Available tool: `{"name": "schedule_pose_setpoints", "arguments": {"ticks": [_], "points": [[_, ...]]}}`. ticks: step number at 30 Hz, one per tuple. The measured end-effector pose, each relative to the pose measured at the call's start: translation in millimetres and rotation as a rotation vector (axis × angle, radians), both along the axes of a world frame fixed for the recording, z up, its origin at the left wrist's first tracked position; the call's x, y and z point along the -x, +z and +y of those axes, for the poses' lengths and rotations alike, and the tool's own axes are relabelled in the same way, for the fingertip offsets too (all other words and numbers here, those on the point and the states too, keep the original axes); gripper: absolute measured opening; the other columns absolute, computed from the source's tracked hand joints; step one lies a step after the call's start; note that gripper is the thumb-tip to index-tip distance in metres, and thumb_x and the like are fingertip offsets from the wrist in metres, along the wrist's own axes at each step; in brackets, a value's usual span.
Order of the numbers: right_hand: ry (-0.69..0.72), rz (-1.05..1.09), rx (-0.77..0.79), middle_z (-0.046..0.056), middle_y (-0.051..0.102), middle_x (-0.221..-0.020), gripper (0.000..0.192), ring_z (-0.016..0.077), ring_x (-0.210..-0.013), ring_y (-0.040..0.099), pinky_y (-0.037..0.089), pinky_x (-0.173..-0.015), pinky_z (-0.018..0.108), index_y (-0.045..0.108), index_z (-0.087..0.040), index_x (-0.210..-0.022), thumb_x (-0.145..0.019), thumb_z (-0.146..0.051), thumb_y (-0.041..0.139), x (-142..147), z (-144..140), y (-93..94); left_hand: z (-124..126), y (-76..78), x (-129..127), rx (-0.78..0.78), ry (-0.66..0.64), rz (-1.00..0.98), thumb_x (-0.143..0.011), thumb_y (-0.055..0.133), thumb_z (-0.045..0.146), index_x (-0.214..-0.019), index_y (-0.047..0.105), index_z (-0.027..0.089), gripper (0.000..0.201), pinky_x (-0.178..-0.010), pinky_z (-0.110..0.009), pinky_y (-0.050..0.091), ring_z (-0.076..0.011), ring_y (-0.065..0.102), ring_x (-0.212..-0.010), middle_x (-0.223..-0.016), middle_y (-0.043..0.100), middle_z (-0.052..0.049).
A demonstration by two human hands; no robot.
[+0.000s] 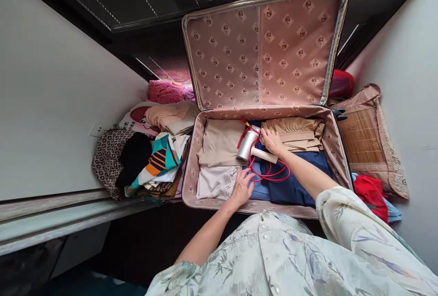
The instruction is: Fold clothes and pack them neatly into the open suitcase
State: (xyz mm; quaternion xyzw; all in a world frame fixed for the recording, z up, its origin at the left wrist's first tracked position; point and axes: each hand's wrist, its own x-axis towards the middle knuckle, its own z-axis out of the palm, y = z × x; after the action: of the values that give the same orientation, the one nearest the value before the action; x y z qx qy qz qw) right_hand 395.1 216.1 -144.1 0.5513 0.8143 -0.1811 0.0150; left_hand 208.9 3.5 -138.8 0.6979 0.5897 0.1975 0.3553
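**Both hands in the open suitcase, one on the hair dryer**

My right hand (272, 143) lies on the hair dryer (251, 146), my fingers curled loosely over the point where its white handle meets the silver barrel. The grip is narrow and partly closed around the handle, though I cannot tell whether I am lifting the dryer or only steadying it against the clothes beneath. The dryer rests near the middle of the suitcase (191, 168), barrel pointing toward the hinge side, handle angled toward me. Its red cord (270, 175) loops in loose coils over the dark blue garment (294, 182) just below my right wrist.

My left hand (241, 186) is spread flat, fingers apart and holding nothing. The fingertips touch the edge of the pale folded cloth (216, 182) where it meets the blue garment, just beside the near loop of the cord.

Around the dryer, the tan folded garment (221, 143) sits to its left, above the pale cloth, and a stack of tan pleated clothes (297, 132) sits to its right, touching the back of my right hand. The suitcase lid (263, 49) stands upright with its patterned pink lining facing me.

Left of the suitcase is a heap of clothes (153, 159) with a striped piece on top. To the right lies a woven mat cushion (367, 141), with a red cloth (371, 193) near it.
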Motion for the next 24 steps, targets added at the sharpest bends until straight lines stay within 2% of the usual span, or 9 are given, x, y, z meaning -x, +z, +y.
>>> {"name": "schedule_pose_setpoints", "arguments": {"ticks": [3, 7, 9, 12, 16, 18, 20, 22, 24], "points": [[0.006, -0.021, 0.033, 0.020, 0.055, -0.138, 0.054, 0.0305, -0.123, 0.047, 0.033, -0.106, 0.044, 0.038, -0.018, -0.155, -0.102, -0.016, 0.031, -9.8, -3.7, -3.2, 3.6, 5.8, -1.5, -0.041, -0.026, 0.048, -0.089, 0.060, 0.013, -0.133, 0.065, 0.021, 0.046, -0.118, -0.056, 0.037, -0.0323, 0.044, -0.137, -0.149, 0.049, -0.015], [-0.127, -0.071, 0.115, 0.021, 0.059, -0.128, 0.047, 0.0293, -0.117, 0.052, 0.039, -0.097, 0.039, 0.049, -0.021, -0.146, -0.103, -0.018, 0.031, -18.6, -0.4, -4.8, 21.4, 10.4, -6.8, -0.051, -0.120, 0.185, -0.086, 0.067, 0.015, -0.147, 0.055, 0.026, 0.063, -0.121, -0.061, 0.029, -0.0394, 0.024, -0.152, -0.166, 0.032, -0.011], [-0.192, -0.074, 0.121, 0.022, 0.059, -0.125, 0.045, 0.0299, -0.114, 0.054, 0.041, -0.093, 0.039, 0.052, -0.019, -0.143, -0.102, -0.019, 0.033, -18.8, 4.7, -7.6, 34.9, 5.9, -6.7, -0.036, -0.138, 0.246, -0.084, 0.070, 0.016, -0.151, 0.051, 0.027, 0.071, -0.123, -0.064, 0.022, -0.0415, 0.015, -0.156, -0.170, 0.024, -0.010], [-0.307, -0.070, 0.123, 0.022, 0.056, -0.127, 0.047, 0.0298, -0.114, 0.055, 0.043, -0.092, 0.039, 0.045, -0.018, -0.148, -0.102, -0.019, 0.032, -13.0, 11.4, -11.7, 54.2, -7.1, -1.5, 0.002, -0.123, 0.291, -0.083, 0.072, 0.016, -0.156, 0.045, 0.028, 0.078, -0.125, -0.068, 0.010, -0.0427, 0.005, -0.159, -0.172, 0.020, -0.010], [-0.461, 0.034, 0.034, 0.025, 0.050, -0.139, 0.052, 0.0324, -0.123, 0.050, 0.042, -0.098, 0.042, 0.037, -0.013, -0.153, -0.102, -0.024, 0.034, -9.4, -1.4, -7.4, 69.4, -18.3, 9.0, 0.025, -0.111, 0.269, -0.086, 0.074, 0.025, -0.162, 0.034, 0.028, 0.086, -0.125, -0.067, 0.009, -0.0428, 0.000, -0.159, -0.173, 0.017, -0.011], [-0.407, 0.098, -0.060, 0.025, 0.041, -0.152, 0.057, 0.0352, -0.132, 0.043, 0.039, -0.105, 0.046, 0.036, -0.015, -0.156, -0.102, -0.033, 0.041, -14.7, -25.0, -1.6, 75.3, -19.3, 14.1, -0.004, -0.129, 0.241, -0.086, 0.077, 0.031, -0.164, 0.031, 0.027, 0.091, -0.126, -0.066, 0.007, -0.0418, -0.002, -0.159, -0.173, 0.014, -0.012], [-0.251, 0.089, -0.102, 0.021, 0.029, -0.164, 0.065, 0.0397, -0.142, 0.032, 0.035, -0.109, 0.054, 0.034, -0.023, -0.159, -0.100, -0.044, 0.050, -24.6, -56.9, 3.2, 82.4, -20.7, 19.1, -0.030, -0.183, 0.239, -0.082, 0.082, 0.034, -0.164, 0.030, 0.026, 0.098, -0.126, -0.065, 0.002, -0.0418, -0.003, -0.159, -0.173, 0.014, -0.013], [-0.051, 0.026, -0.053, 0.016, 0.020, -0.170, 0.073, 0.0445, -0.147, 0.022, 0.031, -0.110, 0.060, 0.034, -0.032, -0.160, -0.094, -0.050, 0.061, -37.5, -87.8, 3.9, 89.5, -24.4, 22.7, -0.028, -0.249, 0.269, -0.076, 0.088, 0.036, -0.164, 0.031, 0.023, 0.105, -0.125, -0.065, -0.001, -0.0433, -0.002, -0.159, -0.173, 0.015, -0.016], [0.094, -0.032, 0.023, 0.016, 0.017, -0.171, 0.078, 0.0463, -0.147, 0.023, 0.033, -0.108, 0.062, 0.033, -0.037, -0.160, -0.091, -0.049, 0.068, -51.5, -109.8, -0.8, 94.5, -30.6, 24.0, -0.029, -0.290, 0.306, -0.075, 0.089, 0.036, -0.163, 0.032, 0.019, 0.107, -0.125, -0.064, 0.000, -0.0444, -0.002, -0.159, -0.172, 0.015, -0.018]]}}
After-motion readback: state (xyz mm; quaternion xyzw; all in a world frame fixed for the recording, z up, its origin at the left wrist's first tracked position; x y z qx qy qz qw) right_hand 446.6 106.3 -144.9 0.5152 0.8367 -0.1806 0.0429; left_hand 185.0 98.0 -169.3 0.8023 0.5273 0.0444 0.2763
